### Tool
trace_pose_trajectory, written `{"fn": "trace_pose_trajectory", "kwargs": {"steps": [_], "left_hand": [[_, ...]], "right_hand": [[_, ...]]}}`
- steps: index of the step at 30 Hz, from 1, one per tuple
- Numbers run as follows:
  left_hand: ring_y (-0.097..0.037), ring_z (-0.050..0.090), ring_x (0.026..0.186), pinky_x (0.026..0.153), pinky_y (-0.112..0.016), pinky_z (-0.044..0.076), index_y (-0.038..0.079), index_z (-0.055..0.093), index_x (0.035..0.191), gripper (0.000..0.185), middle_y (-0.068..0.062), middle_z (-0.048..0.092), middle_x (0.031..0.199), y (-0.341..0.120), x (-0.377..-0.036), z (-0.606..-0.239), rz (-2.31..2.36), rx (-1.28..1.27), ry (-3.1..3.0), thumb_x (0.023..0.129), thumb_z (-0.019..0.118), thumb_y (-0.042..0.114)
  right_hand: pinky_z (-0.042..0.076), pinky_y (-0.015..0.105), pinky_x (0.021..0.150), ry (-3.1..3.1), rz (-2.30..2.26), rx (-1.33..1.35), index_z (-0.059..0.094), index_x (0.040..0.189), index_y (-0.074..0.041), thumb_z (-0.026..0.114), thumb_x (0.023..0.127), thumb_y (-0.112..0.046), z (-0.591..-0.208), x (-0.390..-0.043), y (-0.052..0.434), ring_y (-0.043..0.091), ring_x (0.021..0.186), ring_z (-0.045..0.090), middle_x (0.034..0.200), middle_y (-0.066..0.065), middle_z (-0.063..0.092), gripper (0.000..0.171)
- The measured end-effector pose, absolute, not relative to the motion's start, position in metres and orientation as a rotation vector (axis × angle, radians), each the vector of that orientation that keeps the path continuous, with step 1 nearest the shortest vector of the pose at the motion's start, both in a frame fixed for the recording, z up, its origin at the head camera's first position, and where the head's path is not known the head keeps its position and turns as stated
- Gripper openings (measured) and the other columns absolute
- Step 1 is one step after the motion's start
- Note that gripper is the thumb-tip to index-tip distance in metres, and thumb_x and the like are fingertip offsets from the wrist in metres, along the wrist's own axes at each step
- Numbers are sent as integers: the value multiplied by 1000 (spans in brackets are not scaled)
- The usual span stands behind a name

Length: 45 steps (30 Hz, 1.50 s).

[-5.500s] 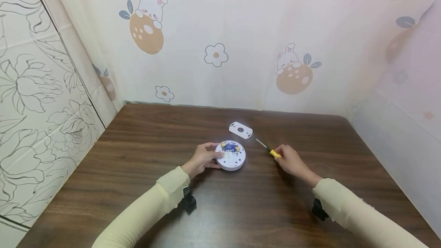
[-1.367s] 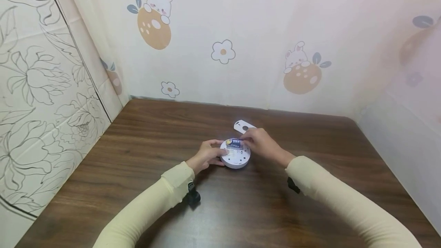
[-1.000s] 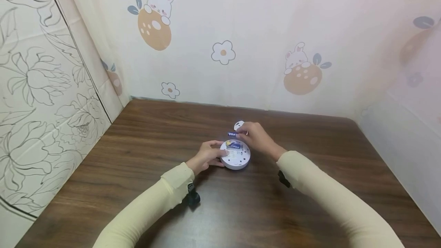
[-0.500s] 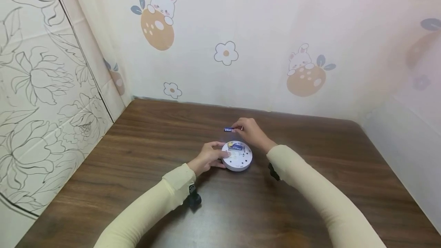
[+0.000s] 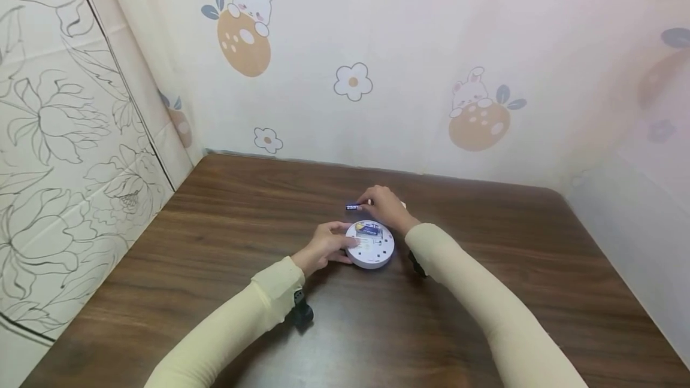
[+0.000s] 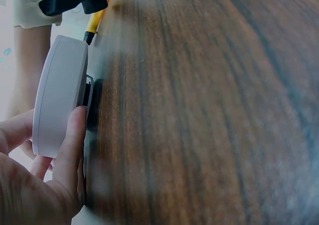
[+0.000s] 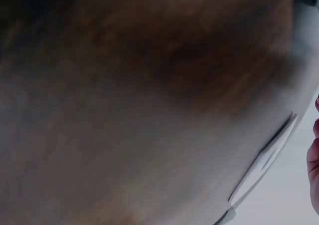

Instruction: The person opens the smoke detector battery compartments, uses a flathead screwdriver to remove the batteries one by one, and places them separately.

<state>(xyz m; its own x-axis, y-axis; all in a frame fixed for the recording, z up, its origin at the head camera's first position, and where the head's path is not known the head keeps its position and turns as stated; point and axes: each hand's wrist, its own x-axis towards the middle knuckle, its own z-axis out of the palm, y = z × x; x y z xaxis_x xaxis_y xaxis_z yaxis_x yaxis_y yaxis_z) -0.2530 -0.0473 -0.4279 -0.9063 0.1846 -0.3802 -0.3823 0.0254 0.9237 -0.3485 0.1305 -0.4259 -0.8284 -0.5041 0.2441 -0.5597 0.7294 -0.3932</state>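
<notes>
A round white device (image 5: 371,248) lies on the brown table (image 5: 226,226) with its open back up. A blue and yellow battery (image 5: 369,230) sits in its compartment. My left hand (image 5: 335,242) grips the device's left rim; the left wrist view shows the device (image 6: 60,95) edge-on with my thumb (image 6: 74,150) on it. Just behind the device, my right hand (image 5: 368,203) pinches a small blue battery (image 5: 352,206) a little above the table. In the right wrist view only the edge of the hand shows at the right border.
A white cover plate (image 5: 403,204) lies behind my right hand, mostly hidden; the right wrist view shows the plate (image 7: 263,161) blurred. A yellow-handled screwdriver (image 6: 101,13) lies past the device. Curtain walls close the table's back and sides.
My right hand put down the screwdriver, reached to the device and lifted a small blue battery out of it, carrying it back and slightly left. My left hand kept hold of the device.
</notes>
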Motion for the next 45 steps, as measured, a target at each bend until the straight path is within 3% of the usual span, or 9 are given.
{"fn": "trace_pose_trajectory", "kwargs": {"steps": [17,45], "left_hand": [[-23,64,73,62,-39,60,1,56,127,47,-19,59,106,-46,-254,-431,1965,-209,1894,82,71,-3],[-24,64,74,61,-39,60,0,57,126,46,-19,60,104,-46,-254,-430,1971,-210,1900,83,70,-4]], "right_hand": [[50,39,81,-2939,589,766,74,97,-6,72,86,-15,-428,-361,121,22,90,57,93,5,69,14],[53,40,88,-3063,567,680,69,111,-5,69,87,-11,-415,-365,118,24,100,61,106,9,67,24]]}}
